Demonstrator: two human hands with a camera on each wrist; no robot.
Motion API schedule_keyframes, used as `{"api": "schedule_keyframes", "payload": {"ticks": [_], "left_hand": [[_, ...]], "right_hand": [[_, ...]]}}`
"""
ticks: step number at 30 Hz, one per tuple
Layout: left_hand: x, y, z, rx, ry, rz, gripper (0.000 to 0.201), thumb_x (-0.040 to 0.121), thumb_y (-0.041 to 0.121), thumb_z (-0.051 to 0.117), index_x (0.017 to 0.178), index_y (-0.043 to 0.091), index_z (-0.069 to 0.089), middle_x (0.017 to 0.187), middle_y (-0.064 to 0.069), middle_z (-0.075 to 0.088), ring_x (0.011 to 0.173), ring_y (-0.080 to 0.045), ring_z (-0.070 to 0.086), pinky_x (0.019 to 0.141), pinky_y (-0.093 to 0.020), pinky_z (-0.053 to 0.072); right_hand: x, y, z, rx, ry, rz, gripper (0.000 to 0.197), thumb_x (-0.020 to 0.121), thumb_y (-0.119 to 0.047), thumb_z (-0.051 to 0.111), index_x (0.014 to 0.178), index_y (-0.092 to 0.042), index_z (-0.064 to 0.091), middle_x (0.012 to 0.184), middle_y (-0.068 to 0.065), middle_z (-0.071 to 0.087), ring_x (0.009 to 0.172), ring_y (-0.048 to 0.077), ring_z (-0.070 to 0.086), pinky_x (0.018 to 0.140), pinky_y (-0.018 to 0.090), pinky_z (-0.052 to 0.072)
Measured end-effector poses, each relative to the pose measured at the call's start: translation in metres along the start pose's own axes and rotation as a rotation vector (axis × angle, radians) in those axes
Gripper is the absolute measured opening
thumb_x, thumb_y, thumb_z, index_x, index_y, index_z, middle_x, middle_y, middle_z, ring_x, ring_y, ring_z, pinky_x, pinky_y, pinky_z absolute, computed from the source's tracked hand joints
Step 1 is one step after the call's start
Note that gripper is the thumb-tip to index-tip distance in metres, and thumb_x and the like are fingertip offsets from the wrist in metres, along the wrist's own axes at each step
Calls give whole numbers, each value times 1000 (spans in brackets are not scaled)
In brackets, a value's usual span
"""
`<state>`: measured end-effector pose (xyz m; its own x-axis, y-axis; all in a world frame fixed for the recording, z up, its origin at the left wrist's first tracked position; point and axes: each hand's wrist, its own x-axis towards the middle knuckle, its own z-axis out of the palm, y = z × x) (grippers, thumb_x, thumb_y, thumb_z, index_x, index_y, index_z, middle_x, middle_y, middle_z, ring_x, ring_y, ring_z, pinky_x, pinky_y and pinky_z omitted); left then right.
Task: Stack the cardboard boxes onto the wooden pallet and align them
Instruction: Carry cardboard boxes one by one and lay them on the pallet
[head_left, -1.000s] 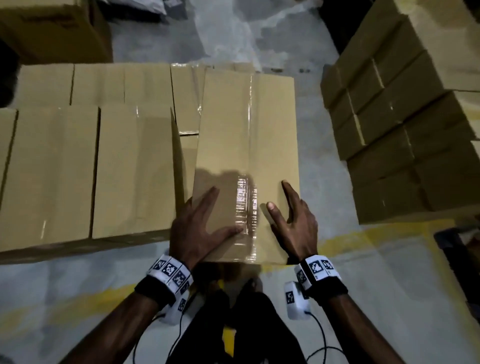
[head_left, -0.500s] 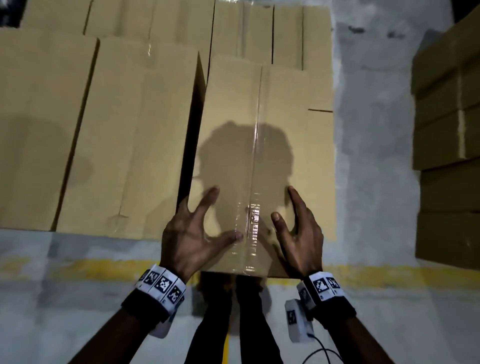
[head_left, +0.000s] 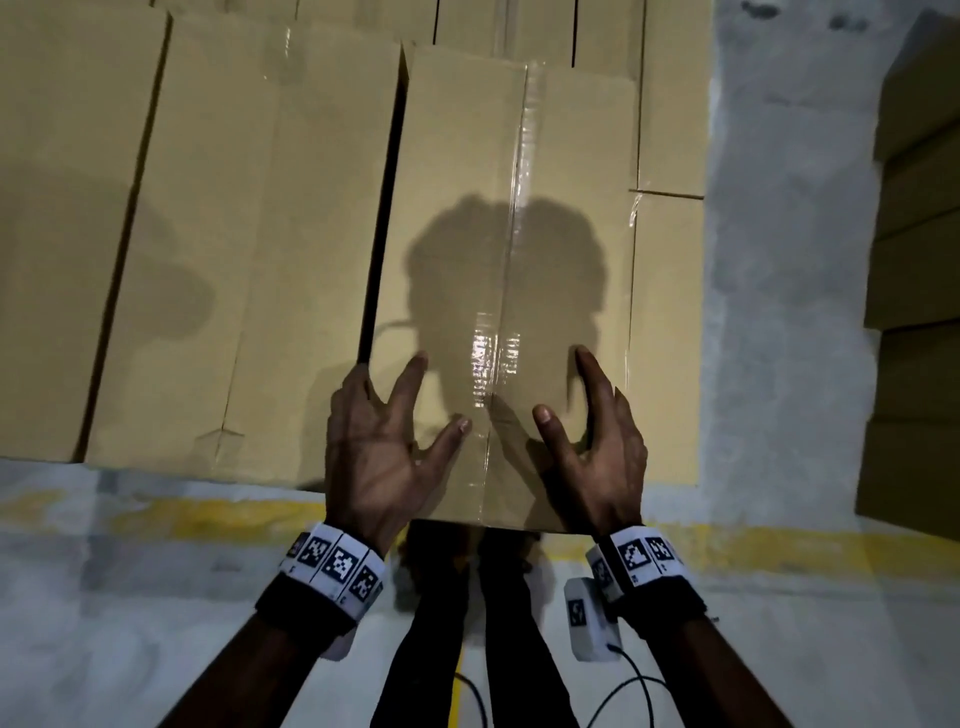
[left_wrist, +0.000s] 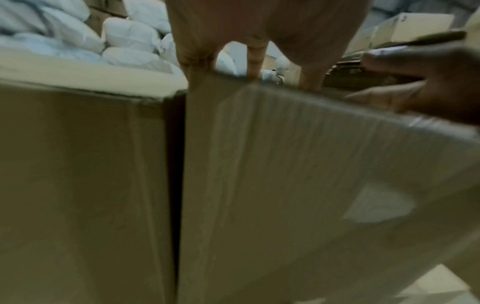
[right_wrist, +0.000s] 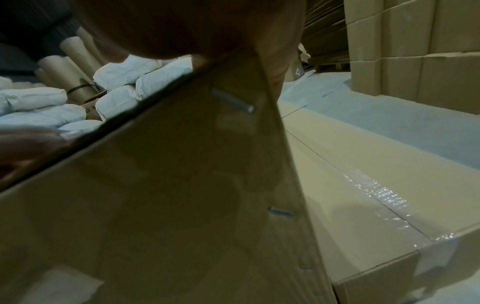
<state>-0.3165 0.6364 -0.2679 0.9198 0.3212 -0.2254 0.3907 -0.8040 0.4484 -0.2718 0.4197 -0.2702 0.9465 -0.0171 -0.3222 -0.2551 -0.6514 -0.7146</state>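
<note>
A taped cardboard box hangs tilted over the stack, its near end sticking out past the stack's front edge. My left hand grips its near left corner, thumb and forefinger spread on top and the other fingers over the side. At the near right corner my right hand holds it the same way. A narrow dark gap separates it from the neighbouring box on the left. In the left wrist view the held box stands close beside that neighbour. The wooden pallet is hidden.
A lower box shows to the right of the held one, its taped top close below. Another stack of boxes stands at the right across a strip of grey floor. A yellow line runs along the floor. White sacks lie behind.
The box has travelled forward over the stack and swung nearly parallel to the neighbouring box on its left. Both hands keep their hold on its near end.
</note>
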Motion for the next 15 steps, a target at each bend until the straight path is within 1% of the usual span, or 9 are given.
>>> {"api": "schedule_keyframes", "payload": {"ticks": [2, 4, 6, 9, 11, 12, 13, 15], "left_hand": [[-4, -2, 0, 9, 14, 1, 73, 89, 66, 65, 153, 36, 44, 148, -22, 38, 132, -41, 39, 107, -53, 44], [-10, -6, 1, 6, 11, 5, 73, 90, 62, 66, 152, 30, 46, 149, -22, 37, 133, -40, 37, 106, -54, 45], [-14, -10, 1, -7, 13, 16, 72, 91, 60, 66, 153, 27, 47, 152, -20, 34, 135, -39, 34, 107, -53, 44], [-16, -16, -3, 34, 36, 90, 69, 91, 55, 70, 148, 18, 54, 151, -20, 38, 133, -38, 36, 105, -52, 45], [-13, -22, -9, 94, 66, 178, 63, 89, 51, 75, 141, 17, 61, 148, -16, 46, 129, -37, 42, 101, -50, 45], [-11, -29, -14, 114, 76, 216, 60, 90, 50, 75, 140, 19, 63, 146, -14, 50, 128, -37, 45, 99, -49, 45], [-7, -37, -20, 126, 91, 252, 57, 92, 49, 73, 140, 20, 63, 145, -12, 52, 127, -37, 48, 98, -48, 44], [1, -61, -33, 115, 127, 304, 52, 97, 47, 66, 141, 21, 62, 144, -13, 54, 127, -39, 52, 99, -49, 45]], "right_hand": [[-1, 2, 2, -13, -22, 9, 76, 83, -82, 46, 152, -66, 20, 158, -1, 43, 147, 27, 40, 114, 61, 36], [-1, 3, 4, -40, -38, 21, 77, 83, -80, 50, 152, -67, 18, 157, 3, 43, 145, 30, 42, 113, 60, 38], [0, 3, 6, -45, -36, 16, 79, 83, -78, 53, 152, -66, 18, 156, 3, 43, 145, 30, 42, 112, 58, 40], [1, 2, 8, -45, -43, 20, 79, 85, -77, 58, 153, -64, 19, 155, 5, 41, 145, 32, 42, 110, 58, 43], [2, 3, 10, -41, -45, 12, 79, 87, -72, 62, 154, -62, 20, 158, 2, 39, 148, 28, 39, 113, 56, 42], [2, 3, 11, -36, -41, -2, 79, 88, -69, 62, 155, -59, 20, 160, 0, 37, 149, 25, 37, 115, 53, 40], [2, 4, 11, -26, -30, -21, 80, 90, -66, 63, 157, -55, 21, 161, -3, 36, 150, 20, 35, 117, 47, 38], [3, 7, 11, 26, -1, -52, 83, 95, -60, 62, 162, -41, 17, 166, -11, 30, 152, 7, 29, 120, 36, 31]]}}
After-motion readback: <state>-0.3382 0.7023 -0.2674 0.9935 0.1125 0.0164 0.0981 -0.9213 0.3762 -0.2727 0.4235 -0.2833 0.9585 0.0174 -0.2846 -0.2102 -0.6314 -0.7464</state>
